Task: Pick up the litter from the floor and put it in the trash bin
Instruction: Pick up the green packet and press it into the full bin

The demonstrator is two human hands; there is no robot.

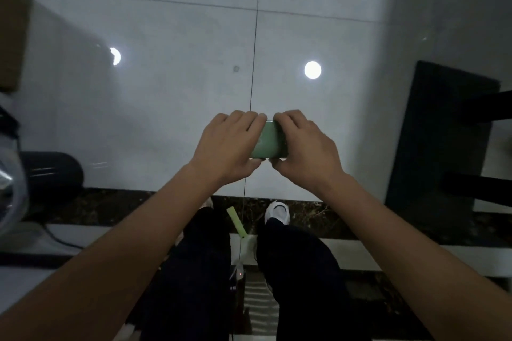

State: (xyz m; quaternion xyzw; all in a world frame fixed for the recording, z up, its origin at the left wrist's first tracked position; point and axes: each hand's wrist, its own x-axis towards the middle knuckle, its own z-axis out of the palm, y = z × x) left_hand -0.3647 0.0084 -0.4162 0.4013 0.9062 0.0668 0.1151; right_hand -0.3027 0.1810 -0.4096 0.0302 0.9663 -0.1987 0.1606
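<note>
Both my hands hold one flat green object (270, 141), phone-sized with rounded corners, in front of me above the white tiled floor. My left hand (227, 147) grips its left side, fingers curled over the top edge and thumb underneath. My right hand (304, 147) grips the right side the same way. On the dark floor strip between my feet lies a narrow pale green piece of litter (236, 222). A small grey speck (236, 68) sits on the tiles further ahead. A dark cylinder (51, 171) lies at the left; whether it is the trash bin I cannot tell.
A brown cardboard box (12, 41) stands at the far left. Clear plastic wrap (11, 194) bulges at the left edge, a cable (59, 238) beside it. A black board and dark furniture legs (440, 147) fill the right side. Two ceiling lights reflect on the glossy tiles.
</note>
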